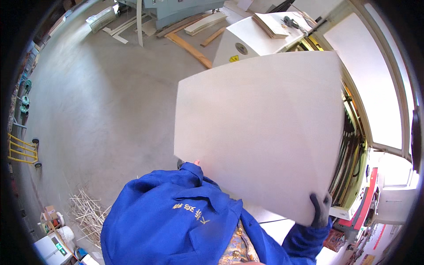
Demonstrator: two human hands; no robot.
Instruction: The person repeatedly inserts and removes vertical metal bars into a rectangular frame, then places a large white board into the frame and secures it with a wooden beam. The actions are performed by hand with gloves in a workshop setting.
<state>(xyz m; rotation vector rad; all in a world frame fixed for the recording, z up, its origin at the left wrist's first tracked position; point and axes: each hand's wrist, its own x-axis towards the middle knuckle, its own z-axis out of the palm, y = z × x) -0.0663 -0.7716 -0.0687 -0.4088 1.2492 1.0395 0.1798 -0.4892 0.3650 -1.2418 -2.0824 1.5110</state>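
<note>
A large pale board (pixel 260 132) is carried flat in front of the chest, the gloved right hand (pixel 321 211) with fingers clamped on its lower corner to bear its weight, the left hand (pixel 195 163) mostly hidden beneath its near edge, grip unclear.

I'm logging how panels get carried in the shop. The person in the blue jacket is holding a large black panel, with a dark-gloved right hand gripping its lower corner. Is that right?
Not quite: the panel is pale, off-white, not black. The head view shows it. The rest stands: the person in the blue jacket holds this large panel, and the dark-gloved right hand grips its lower corner.
</note>
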